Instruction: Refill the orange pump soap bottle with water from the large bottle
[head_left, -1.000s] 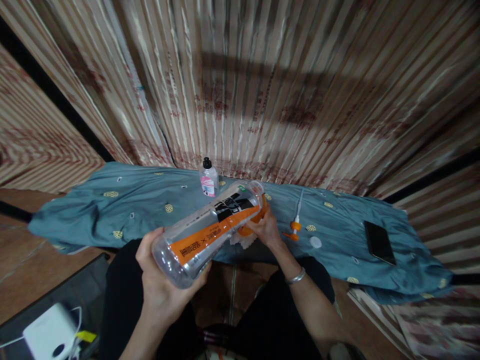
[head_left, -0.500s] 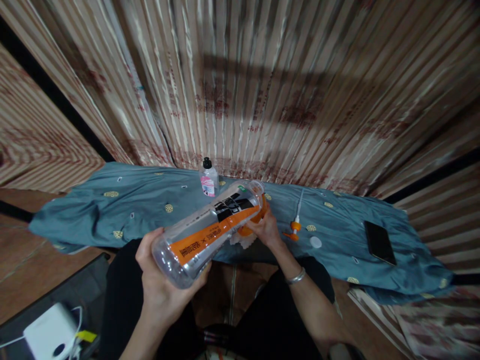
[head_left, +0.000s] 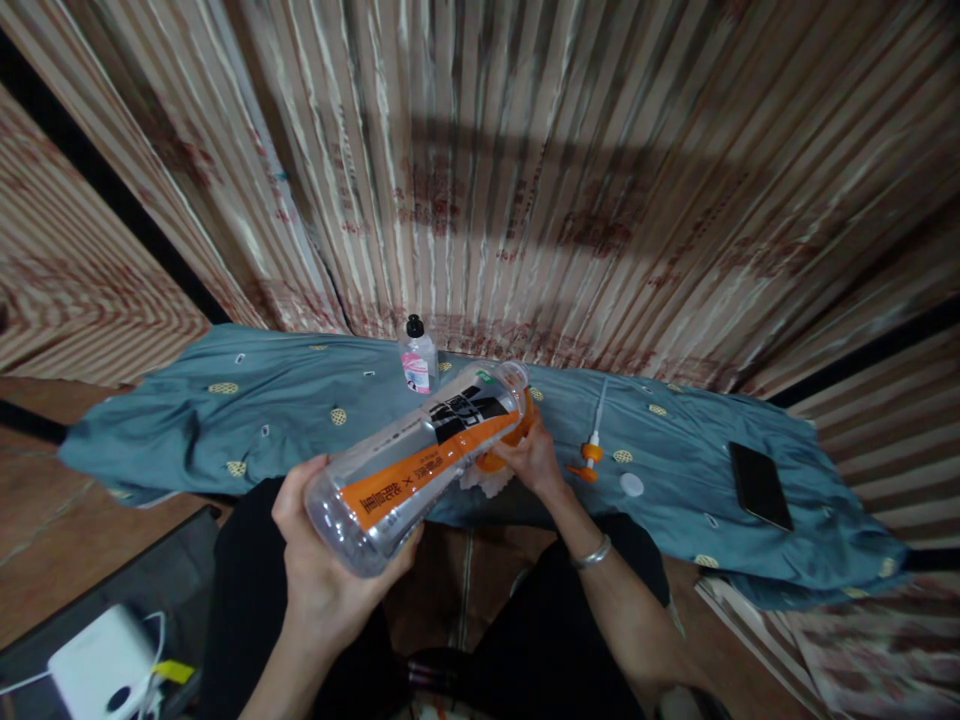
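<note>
A large clear plastic bottle (head_left: 412, 468) with an orange and black label lies tilted across the middle, its neck end higher up and to the right. My left hand (head_left: 319, 560) is wrapped round its base. Near the neck, my right hand (head_left: 534, 458) has its fingers closed on an orange container (head_left: 492, 463), mostly hidden behind the bottle. Something white and crumpled, like tissue (head_left: 486, 487), shows below it. An orange pump head (head_left: 591, 455) with a long clear tube lies right of my right hand, beside a small white disc (head_left: 631, 485).
On the blue cloth-covered table (head_left: 300, 380) stands a small clear bottle (head_left: 418, 365) with a black cap and pink label. A black phone (head_left: 759, 485) lies at the right. A white device (head_left: 101, 660) with cables sits lower left. Striped curtain (head_left: 480, 180) hangs behind the table.
</note>
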